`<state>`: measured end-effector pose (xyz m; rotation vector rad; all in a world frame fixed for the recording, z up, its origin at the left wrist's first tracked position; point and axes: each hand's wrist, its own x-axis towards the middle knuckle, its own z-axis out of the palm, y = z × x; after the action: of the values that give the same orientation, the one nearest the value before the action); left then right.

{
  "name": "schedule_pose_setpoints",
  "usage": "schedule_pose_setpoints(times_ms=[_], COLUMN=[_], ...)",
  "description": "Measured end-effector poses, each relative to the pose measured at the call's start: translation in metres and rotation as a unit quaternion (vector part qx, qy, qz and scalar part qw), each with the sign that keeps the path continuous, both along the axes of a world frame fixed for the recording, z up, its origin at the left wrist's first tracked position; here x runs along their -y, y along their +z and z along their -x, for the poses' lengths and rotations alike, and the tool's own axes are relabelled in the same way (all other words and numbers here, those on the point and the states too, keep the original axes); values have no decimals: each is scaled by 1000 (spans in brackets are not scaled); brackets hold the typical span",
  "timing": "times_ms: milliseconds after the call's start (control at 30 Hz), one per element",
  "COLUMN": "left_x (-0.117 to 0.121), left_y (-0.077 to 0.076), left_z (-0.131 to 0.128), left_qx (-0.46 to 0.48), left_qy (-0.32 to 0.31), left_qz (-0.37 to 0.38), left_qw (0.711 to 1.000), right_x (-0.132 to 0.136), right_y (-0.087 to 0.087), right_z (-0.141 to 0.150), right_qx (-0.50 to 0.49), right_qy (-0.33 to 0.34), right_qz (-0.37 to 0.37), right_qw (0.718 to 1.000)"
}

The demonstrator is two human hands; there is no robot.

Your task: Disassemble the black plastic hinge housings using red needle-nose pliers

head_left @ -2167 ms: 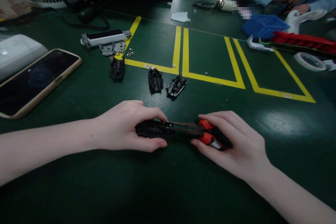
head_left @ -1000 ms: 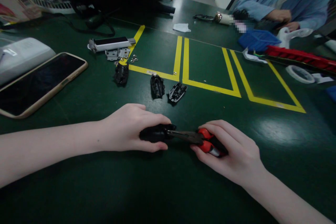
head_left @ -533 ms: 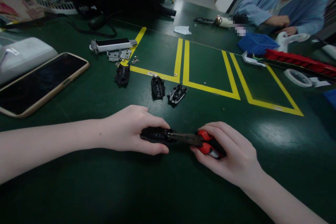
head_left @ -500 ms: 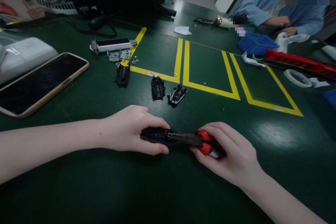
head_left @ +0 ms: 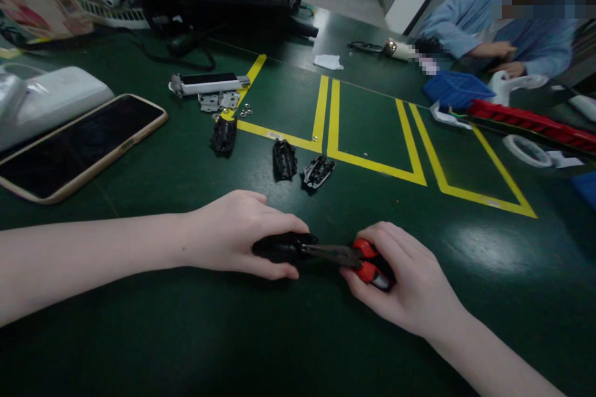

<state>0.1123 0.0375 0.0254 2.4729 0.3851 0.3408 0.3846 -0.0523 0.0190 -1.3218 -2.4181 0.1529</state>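
My left hand (head_left: 246, 232) is closed around a black plastic housing part (head_left: 282, 247), thumb and fingers on its sides. In my right hand (head_left: 405, 279) are long-nose pliers (head_left: 333, 253) with red and black handles. Their jaws point left and meet the right end of the black part; whether they pinch anything there is too small to tell. Beyond my hands lie two black shell pieces, one at the left (head_left: 224, 134) and one in the middle (head_left: 284, 159). Beside them rests a black and grey piece (head_left: 318, 172).
A phone (head_left: 84, 142) lies at the left. Metal brackets (head_left: 218, 101), small rings (head_left: 246, 111) and a black-and-white bar (head_left: 209, 84) lie further back. Yellow tape (head_left: 377, 167) marks the green table. A co-worker in a blue sleeve (head_left: 459, 22) sits far right, near a blue bin (head_left: 456, 92).
The view has shifted a little, so the table items appear slightly lower and further right. The black part has turned slightly in my left hand, and the pliers stay at its end.
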Motion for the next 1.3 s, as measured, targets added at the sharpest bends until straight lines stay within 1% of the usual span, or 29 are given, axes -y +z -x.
schedule_pose_setpoints(times_ms=[133,233,400,533,633,767,900,1133,1300], left_x=[-1,-1,-3,-3,-3,-3,-2,-4,-3], left_y=[2,2,1,2,3,3,3,1,3], left_z=[-1,-1,0,0,-1,-2,-2,-1,1], left_qx=[4,0,-8,-11,-19,-34,-37,-19,5], left_qy=[-1,0,-13,-21,-17,0,3,23,39], left_qz=[31,43,55,56,61,68,68,85,107], left_qw=[1000,999,998,998,998,997,997,996,993], right_x=[-2,-4,-5,-7,-9,-10,-9,-3,-1], right_y=[5,5,2,6,9,7,4,4,5], right_z=[3,3,0,2,3,2,-3,-9,-10], right_qx=[20,22,-39,-86,-89,-98,-93,-31,1], right_qy=[-7,-11,-7,-24,-41,-49,-33,-10,17], right_qz=[16,18,22,34,41,42,19,-53,-69], right_qw=[1000,1000,999,995,994,993,995,998,997])
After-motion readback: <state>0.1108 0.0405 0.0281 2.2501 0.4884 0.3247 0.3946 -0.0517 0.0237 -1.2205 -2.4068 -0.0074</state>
